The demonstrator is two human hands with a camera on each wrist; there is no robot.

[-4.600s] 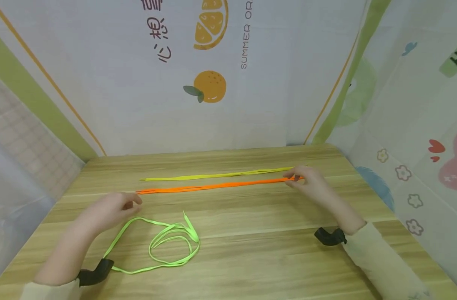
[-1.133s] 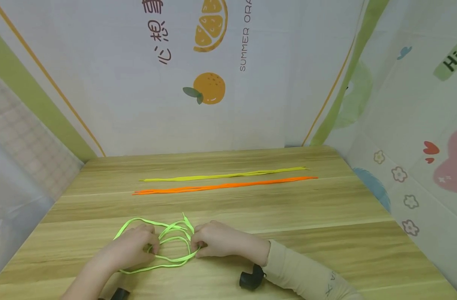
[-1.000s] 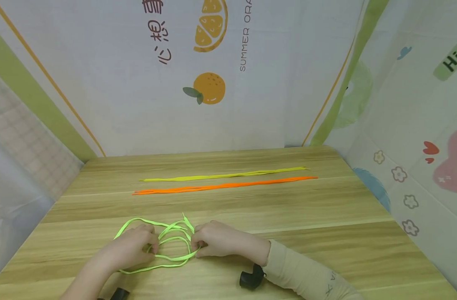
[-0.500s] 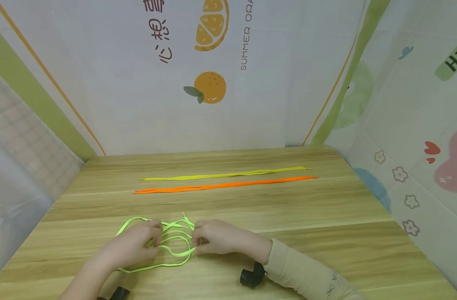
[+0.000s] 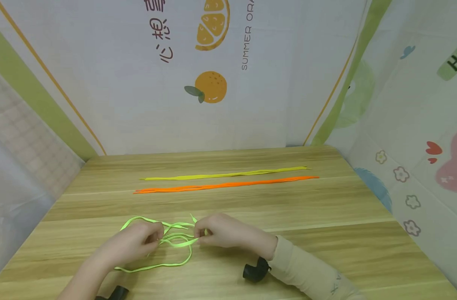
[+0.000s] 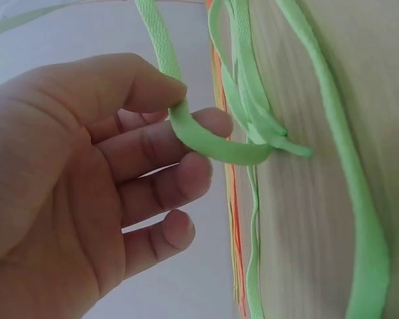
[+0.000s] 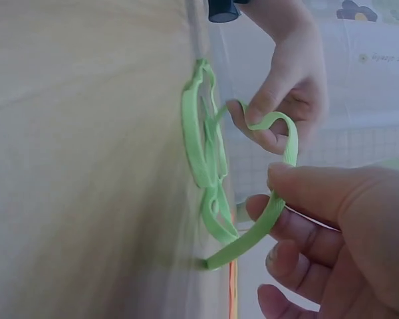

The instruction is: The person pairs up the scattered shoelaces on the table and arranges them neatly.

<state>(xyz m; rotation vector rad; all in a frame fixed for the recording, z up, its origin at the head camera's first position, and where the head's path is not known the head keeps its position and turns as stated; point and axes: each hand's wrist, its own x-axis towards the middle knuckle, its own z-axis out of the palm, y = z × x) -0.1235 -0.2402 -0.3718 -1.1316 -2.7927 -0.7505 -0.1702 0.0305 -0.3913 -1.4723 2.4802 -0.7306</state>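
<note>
A lime-green flat shoelace (image 5: 164,265) lies in loose loops at the front left of the table. My left hand (image 5: 138,241) pinches one strand of it between thumb and forefinger, clear in the left wrist view. To its right, my right hand (image 5: 222,231) pinches the same lace between thumb and fingers, as the right wrist view shows. A short raised stretch of lace sags between the two hands. One lace tip (image 5: 193,217) pokes up beside the right hand. Part of the coil is hidden behind the left hand.
Farther back, an orange shoelace (image 5: 224,185) and a yellow shoelace (image 5: 224,175) lie folded lengthwise, nearly parallel. The wooden table (image 5: 288,258) meets a printed cloth (image 5: 146,116) at the back. A black wrist mount (image 5: 256,270) sits by the right sleeve.
Both hands have come from the orange lace's ends to the green lace and gripped it. In the last second they rose slightly, lifting a strand; the coil's loops shifted.
</note>
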